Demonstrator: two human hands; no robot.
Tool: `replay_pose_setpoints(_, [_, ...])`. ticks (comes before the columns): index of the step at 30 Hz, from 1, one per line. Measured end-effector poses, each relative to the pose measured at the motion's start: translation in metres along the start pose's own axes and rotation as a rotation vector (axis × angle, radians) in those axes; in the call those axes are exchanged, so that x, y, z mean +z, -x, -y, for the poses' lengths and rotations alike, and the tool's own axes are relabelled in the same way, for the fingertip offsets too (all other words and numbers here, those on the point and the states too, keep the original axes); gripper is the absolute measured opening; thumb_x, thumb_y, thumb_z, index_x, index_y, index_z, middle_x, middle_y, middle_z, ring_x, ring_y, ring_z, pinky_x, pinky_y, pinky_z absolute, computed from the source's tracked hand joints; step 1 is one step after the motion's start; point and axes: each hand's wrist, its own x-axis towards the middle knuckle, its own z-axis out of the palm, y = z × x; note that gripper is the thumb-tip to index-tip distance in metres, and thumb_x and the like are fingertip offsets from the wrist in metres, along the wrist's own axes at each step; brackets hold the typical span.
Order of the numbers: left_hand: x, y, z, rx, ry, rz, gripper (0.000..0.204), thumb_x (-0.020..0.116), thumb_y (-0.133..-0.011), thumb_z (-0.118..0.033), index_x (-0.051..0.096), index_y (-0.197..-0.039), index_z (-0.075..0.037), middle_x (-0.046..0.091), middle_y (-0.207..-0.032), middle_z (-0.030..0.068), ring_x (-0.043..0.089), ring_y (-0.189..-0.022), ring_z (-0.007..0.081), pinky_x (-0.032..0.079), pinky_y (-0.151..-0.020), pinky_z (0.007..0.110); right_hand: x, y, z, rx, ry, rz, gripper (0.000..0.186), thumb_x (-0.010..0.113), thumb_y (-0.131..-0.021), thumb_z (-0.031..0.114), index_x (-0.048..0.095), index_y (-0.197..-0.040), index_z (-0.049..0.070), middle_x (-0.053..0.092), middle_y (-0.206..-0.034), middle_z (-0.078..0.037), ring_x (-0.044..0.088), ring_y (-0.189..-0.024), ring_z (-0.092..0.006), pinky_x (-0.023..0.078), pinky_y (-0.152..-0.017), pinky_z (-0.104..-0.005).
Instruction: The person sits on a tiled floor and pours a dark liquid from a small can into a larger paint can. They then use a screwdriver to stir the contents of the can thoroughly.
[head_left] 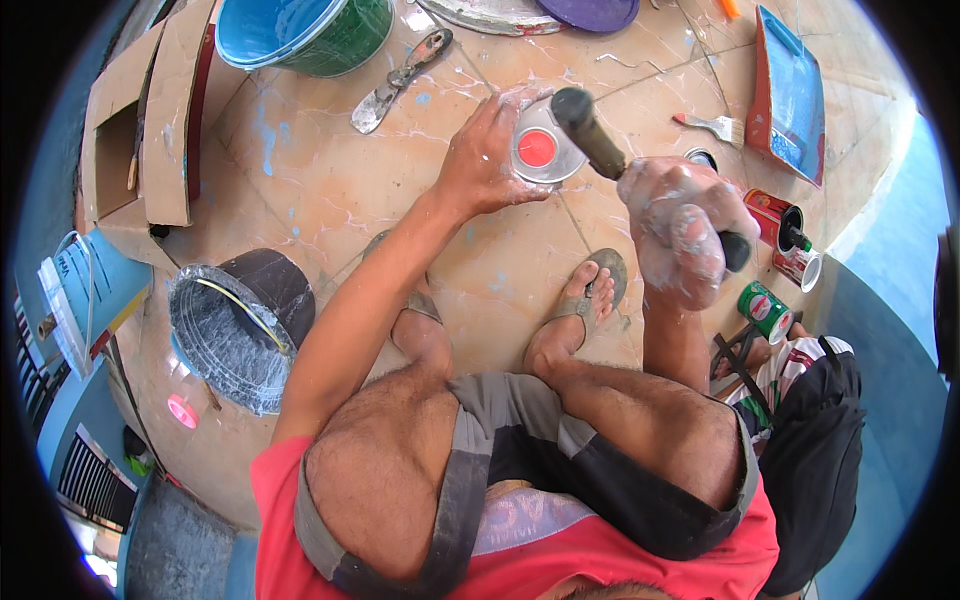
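Note:
My left hand (480,150) grips the side of a round pale container (555,170) with a red disc (536,147) in its middle. My right hand (680,220), smeared with white paint, is closed round a dark bar-shaped tool (600,140) with black ends. The tool slants over the container's right side, its upper end at the rim; whether it touches cannot be told. The container is held above the tiled floor (330,170), in front of my sandalled feet.
A paint scraper (385,95), green bucket (340,50), purple lid (590,10), cardboard box (165,140), dark bucket (250,310) and blue pail (100,290) surround me. Rightward lie a brush (715,125), paint tray (780,110), several cans (765,312) and apparently part of another person (815,440).

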Motion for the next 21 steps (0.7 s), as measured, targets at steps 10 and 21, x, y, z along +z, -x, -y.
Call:
replay_pose_setpoints(10, [0.001, -0.002, 0.0, 0.024, 0.013, -0.024, 0.111, 0.104, -0.061, -0.031, 0.056, -0.158, -0.008, 0.063, -0.155, 0.0165, 0.061, -0.143, 0.0396, 0.051, -0.122, 0.048, 0.018, -0.022, 0.018, 0.006, 0.257, 0.016, 0.044, 0.076, -0.097, 0.012, 0.044, -0.067, 0.004, 0.047, -0.06, -0.006, 0.045, -0.054, -0.0177, 0.041, -0.053, -0.0365])
replay_pose_setpoints(21, [0.001, -0.005, -0.001, 0.054, -0.03, -0.033, 0.116, 0.107, -0.059, -0.033, 0.053, -0.159, -0.004, 0.064, -0.152, 0.0186, 0.059, -0.144, 0.0408, 0.05, -0.123, 0.049, -0.024, 0.018, -0.037, 0.079, 0.529, 0.034, 0.039, 0.074, -0.101, 0.007, 0.046, -0.073, 0.005, 0.049, -0.066, -0.005, 0.044, -0.056, -0.019, 0.04, -0.053, -0.0375])
